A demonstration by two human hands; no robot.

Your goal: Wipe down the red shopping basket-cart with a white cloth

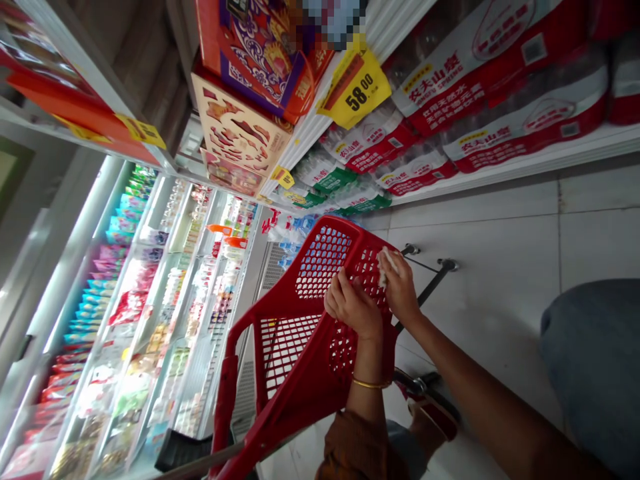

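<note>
Outstretched forearms (470, 383) reach a red cart (320, 400), the right hand (403, 287) pinching a pale crumpled item (384, 275) between its fingers. Just leftward, the left hand's (353, 307) fingers curl, their hold unclear.

Far packets (87, 313) blurred, unreadable. Red cart (300, 407) cut off at bottom edge. White wad (383, 273) partly hidden by right fingers (401, 268).

Printed boxes (245, 133) are sitting along a shelf (393, 32)'s front edge, where a yellow price tag (355, 83) is hanging near bottled-water packs (530, 120).
</note>
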